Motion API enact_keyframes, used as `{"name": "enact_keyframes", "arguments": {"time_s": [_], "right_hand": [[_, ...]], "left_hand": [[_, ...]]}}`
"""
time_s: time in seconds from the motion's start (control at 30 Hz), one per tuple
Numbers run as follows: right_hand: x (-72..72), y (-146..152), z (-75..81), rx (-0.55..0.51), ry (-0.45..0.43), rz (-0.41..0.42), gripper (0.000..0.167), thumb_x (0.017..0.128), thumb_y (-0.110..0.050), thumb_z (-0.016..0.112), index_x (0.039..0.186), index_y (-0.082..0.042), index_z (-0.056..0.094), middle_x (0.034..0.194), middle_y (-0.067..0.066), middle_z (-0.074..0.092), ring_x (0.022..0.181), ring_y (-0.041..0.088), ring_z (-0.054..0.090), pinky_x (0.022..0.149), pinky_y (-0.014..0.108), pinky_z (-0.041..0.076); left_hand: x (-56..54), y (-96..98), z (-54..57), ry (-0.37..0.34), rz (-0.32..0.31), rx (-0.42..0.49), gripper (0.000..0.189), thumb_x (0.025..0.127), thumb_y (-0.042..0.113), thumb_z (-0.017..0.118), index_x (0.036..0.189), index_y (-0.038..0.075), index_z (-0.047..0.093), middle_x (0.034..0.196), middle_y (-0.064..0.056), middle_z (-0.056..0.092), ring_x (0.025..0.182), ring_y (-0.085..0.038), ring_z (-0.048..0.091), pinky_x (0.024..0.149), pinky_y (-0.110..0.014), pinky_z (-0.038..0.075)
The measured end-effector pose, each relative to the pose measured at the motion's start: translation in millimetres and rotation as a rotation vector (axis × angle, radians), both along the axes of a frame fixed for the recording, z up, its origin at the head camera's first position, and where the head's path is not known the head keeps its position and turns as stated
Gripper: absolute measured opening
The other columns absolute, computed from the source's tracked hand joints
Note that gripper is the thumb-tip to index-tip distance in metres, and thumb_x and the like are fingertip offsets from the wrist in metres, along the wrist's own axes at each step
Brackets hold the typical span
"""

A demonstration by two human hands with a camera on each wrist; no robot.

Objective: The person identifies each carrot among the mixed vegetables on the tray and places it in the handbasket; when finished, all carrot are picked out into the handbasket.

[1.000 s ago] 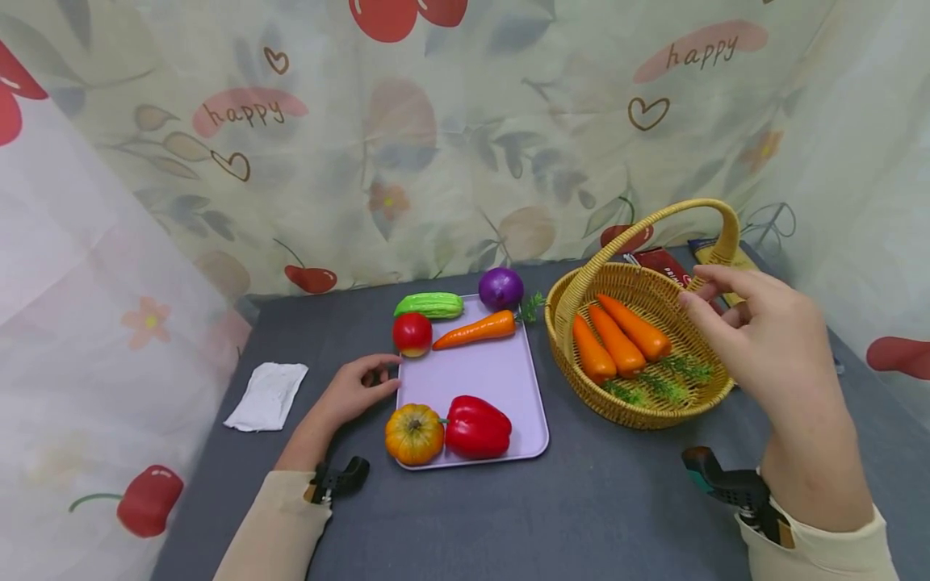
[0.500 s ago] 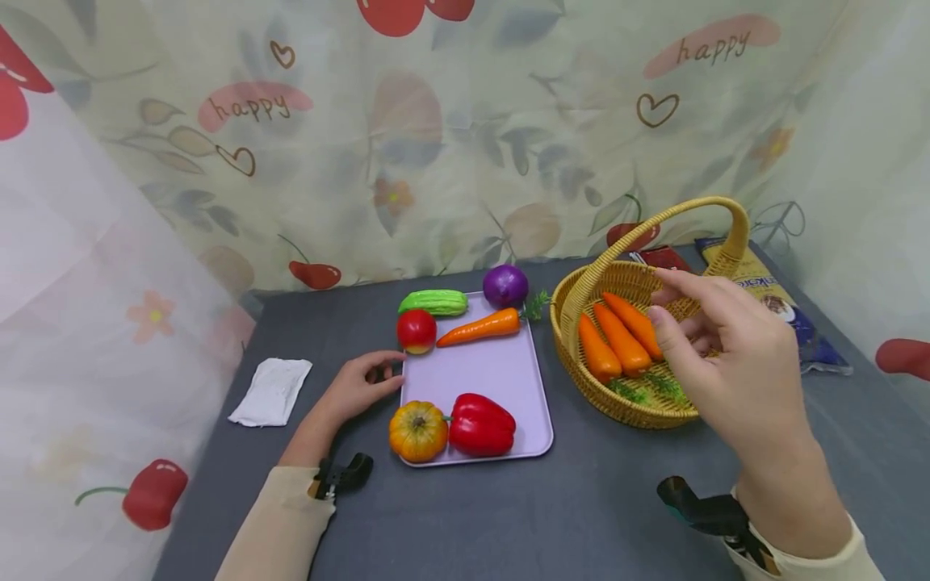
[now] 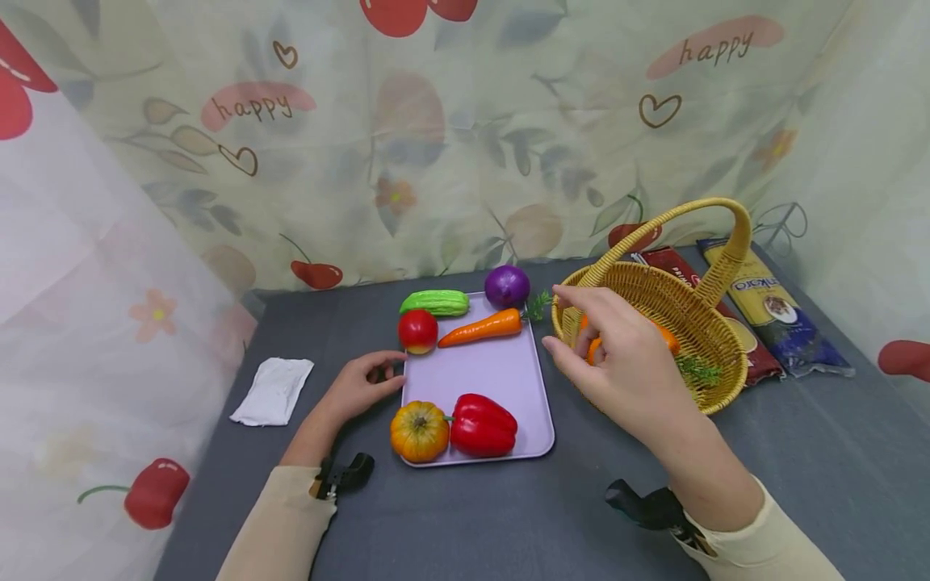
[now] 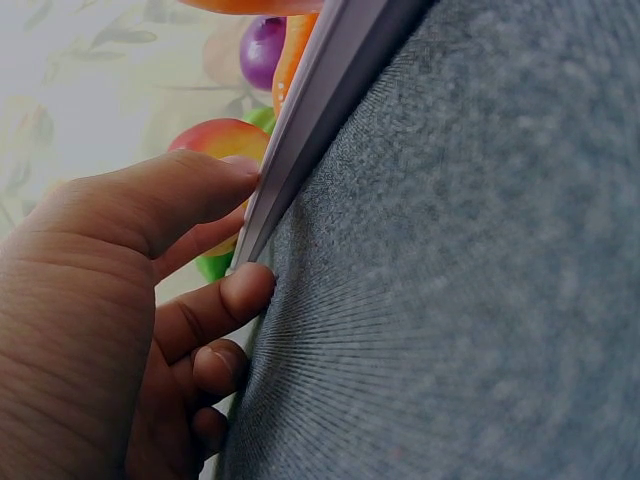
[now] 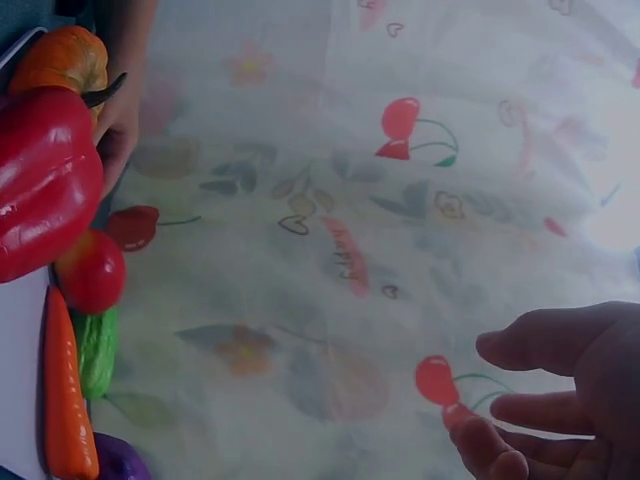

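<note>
My left hand [image 3: 363, 386] rests at the left edge of a lilac tray [image 3: 475, 375], thumb and fingertips touching its rim. My right hand [image 3: 625, 363] hovers in front of the wicker basket [image 3: 719, 395], fingers loosely bent and holding nothing. It hides most of the carrots [image 3: 667, 339] inside. On the tray are a pumpkin [image 3: 420, 432], a red bell pepper [image 3: 483, 425], an apple [image 3: 417, 332], another carrot [image 3: 481, 328], a green ridged gourd [image 3: 434, 303] and a purple onion-like ball [image 3: 507, 286]. In the left wrist view, the thumb [image 4: 215, 187] meets the tray rim.
A white packet [image 3: 272, 391] lies on the grey tabletop [image 3: 508, 516] left of my left hand. Behind and right of the basket lie a red packet [image 3: 759, 355] and a blue and yellow packet [image 3: 788, 315]. A patterned curtain [image 3: 465, 161] hangs behind the table.
My right hand has moved left from the basket's right side to its front left, uncovering the packets and covering the carrots. My left hand stays at the tray edge.
</note>
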State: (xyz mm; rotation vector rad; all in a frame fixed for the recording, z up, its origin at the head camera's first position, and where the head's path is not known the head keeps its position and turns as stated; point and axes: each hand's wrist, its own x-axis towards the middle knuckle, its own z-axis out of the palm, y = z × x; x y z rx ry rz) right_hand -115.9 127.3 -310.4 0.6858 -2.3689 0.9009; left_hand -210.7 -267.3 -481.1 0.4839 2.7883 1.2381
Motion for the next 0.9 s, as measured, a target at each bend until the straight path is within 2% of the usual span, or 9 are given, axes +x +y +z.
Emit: {"name": "enact_keyframes", "arguments": {"time_s": [0.17,0.43,0.53,0.6,0.67,0.77,0.9], "right_hand": [[-18.3,-20,-13.8,0.043,-0.073,0.024,0.056,0.088,-0.016,0.083,0.138,-0.005,0.061,0.124,0.010,0.063,0.068,0.012,0.054,0.063,0.028,0.050],[-53.2,-47,-46.5,0.124,-0.292,-0.003,0.064,0.091,-0.024,0.077,0.147,-0.005,0.053,0.137,0.014,0.056,0.072,0.015,0.055,0.066,0.031,0.051],[-67.2,-55,-60.8,0.176,-0.364,-0.025,0.066,0.093,-0.026,0.075,0.149,-0.002,0.049,0.143,0.018,0.053,0.093,0.025,0.063,0.086,0.039,0.055],[-76.2,-60,-68.9,0.212,-0.432,-0.041,0.070,0.094,-0.027,0.074,0.152,0.000,0.044,0.146,0.021,0.050,0.114,0.032,0.061,0.100,0.046,0.050],[-84.5,-65,-75.9,0.246,-0.498,-0.059,0.074,0.094,-0.028,0.074,0.154,0.002,0.040,0.150,0.023,0.047,0.131,0.037,0.052,0.110,0.051,0.040],[-96.2,-71,-85.1,0.290,-0.566,-0.085,0.080,0.095,-0.029,0.073,0.156,0.004,0.033,0.153,0.026,0.042,0.137,0.040,0.047,0.113,0.052,0.036],[-109.7,-74,-95.4,0.297,-0.602,-0.110,0.082,0.096,-0.027,0.072,0.157,0.006,0.028,0.155,0.028,0.037,0.139,0.042,0.045,0.114,0.051,0.034]], "left_hand": [[-0.3,-0.4,-1.0,-0.005,0.004,0.002,0.036,0.093,0.029,0.078,0.126,0.019,0.070,0.090,0.000,0.059,0.073,-0.021,0.050,0.064,-0.031,0.039],[-0.9,-1.0,-1.4,-0.012,0.011,-0.011,0.034,0.094,0.030,0.077,0.127,0.021,0.070,0.090,0.000,0.059,0.075,-0.023,0.051,0.065,-0.031,0.040],[-0.7,-1.0,-0.9,-0.007,0.004,-0.006,0.035,0.094,0.029,0.077,0.127,0.020,0.070,0.090,0.000,0.059,0.074,-0.022,0.051,0.065,-0.030,0.040],[-0.8,-1.2,-1.2,-0.002,-0.001,-0.004,0.035,0.094,0.029,0.078,0.127,0.019,0.070,0.089,0.000,0.059,0.073,-0.022,0.050,0.064,-0.030,0.039],[-0.9,-1.3,-1.0,0.001,-0.006,-0.002,0.035,0.094,0.029,0.078,0.127,0.019,0.070,0.089,0.000,0.059,0.073,-0.022,0.050,0.064,-0.030,0.039],[-0.9,-1.4,-0.7,0.002,-0.009,0.001,0.035,0.094,0.029,0.078,0.127,0.019,0.070,0.089,0.000,0.059,0.073,-0.022,0.050,0.064,-0.030,0.039],[-1.0,-0.7,0.4,0.006,-0.007,0.003,0.035,0.094,0.028,0.078,0.126,0.019,0.070,0.089,0.000,0.059,0.073,-0.022,0.050,0.064,-0.030,0.039]]}}
